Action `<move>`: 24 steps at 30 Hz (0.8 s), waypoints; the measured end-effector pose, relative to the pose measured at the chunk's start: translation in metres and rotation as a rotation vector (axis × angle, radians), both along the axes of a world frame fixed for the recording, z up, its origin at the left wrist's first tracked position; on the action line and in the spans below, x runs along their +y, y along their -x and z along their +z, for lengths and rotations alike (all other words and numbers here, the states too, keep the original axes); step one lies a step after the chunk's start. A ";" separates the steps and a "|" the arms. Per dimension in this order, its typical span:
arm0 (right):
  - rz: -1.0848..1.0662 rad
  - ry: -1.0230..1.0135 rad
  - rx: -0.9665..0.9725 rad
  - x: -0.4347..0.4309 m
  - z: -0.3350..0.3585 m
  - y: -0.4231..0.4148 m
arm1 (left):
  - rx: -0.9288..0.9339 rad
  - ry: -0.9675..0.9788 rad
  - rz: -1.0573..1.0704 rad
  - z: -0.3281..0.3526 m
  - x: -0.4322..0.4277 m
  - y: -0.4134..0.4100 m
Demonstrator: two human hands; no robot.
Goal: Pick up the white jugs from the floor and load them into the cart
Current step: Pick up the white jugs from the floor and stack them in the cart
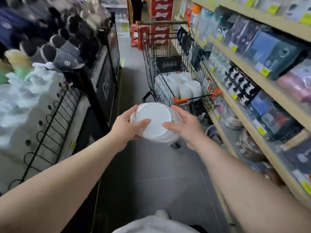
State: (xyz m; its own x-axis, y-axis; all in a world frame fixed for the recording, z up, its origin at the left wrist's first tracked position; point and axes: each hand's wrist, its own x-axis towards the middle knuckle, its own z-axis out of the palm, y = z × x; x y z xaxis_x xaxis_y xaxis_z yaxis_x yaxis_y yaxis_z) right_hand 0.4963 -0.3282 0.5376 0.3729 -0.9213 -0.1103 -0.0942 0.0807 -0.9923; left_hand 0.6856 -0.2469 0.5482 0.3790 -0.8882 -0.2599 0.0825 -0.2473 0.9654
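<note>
A white jug (154, 121) hangs in the air between my hands, its round bottom turned toward the camera. My left hand (127, 126) grips its left side, thumb across the base. My right hand (181, 126) holds the right side, thumb on the base and fingers around the far wall. Just beyond them stands a wire shopping cart (151, 69) with orange handle ends. Several white jugs (185, 86) lie packed together in its basket. The held jug's top and handle are hidden behind its base.
The aisle is narrow with a grey tile floor (159, 174). Stocked wooden shelves (252, 76) run along the right, close to the cart. A black wire rack (50, 125) with slippers and white goods lines the left. Red crates (159, 22) stand behind the cart.
</note>
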 end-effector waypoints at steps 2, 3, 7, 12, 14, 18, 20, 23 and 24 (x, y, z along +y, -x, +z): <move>0.030 0.009 0.012 -0.040 0.003 -0.018 | -0.003 0.007 0.030 0.005 -0.032 -0.016; 0.043 0.014 0.012 -0.058 0.004 -0.027 | -0.009 0.011 0.043 0.006 -0.047 -0.023; 0.055 0.009 0.005 -0.123 0.007 -0.058 | -0.052 0.007 0.055 0.008 -0.107 -0.053; -0.034 -0.007 -0.020 -0.201 -0.002 -0.089 | -0.068 -0.003 -0.037 0.002 -0.205 -0.091; -0.110 -0.020 -0.016 -0.233 -0.005 -0.101 | -0.085 -0.002 -0.109 0.000 -0.252 -0.107; -0.283 -0.047 -0.023 -0.294 -0.006 -0.116 | -0.089 -0.046 -0.267 -0.002 -0.351 -0.132; -0.385 -0.057 -0.038 -0.317 -0.003 -0.118 | -0.090 -0.050 -0.356 -0.001 -0.397 -0.135; -0.541 -0.074 -0.035 -0.347 -0.003 -0.113 | -0.131 -0.042 -0.515 -0.003 -0.459 -0.126; -0.583 -0.086 -0.042 -0.356 -0.004 -0.109 | -0.136 -0.043 -0.553 -0.007 -0.477 -0.119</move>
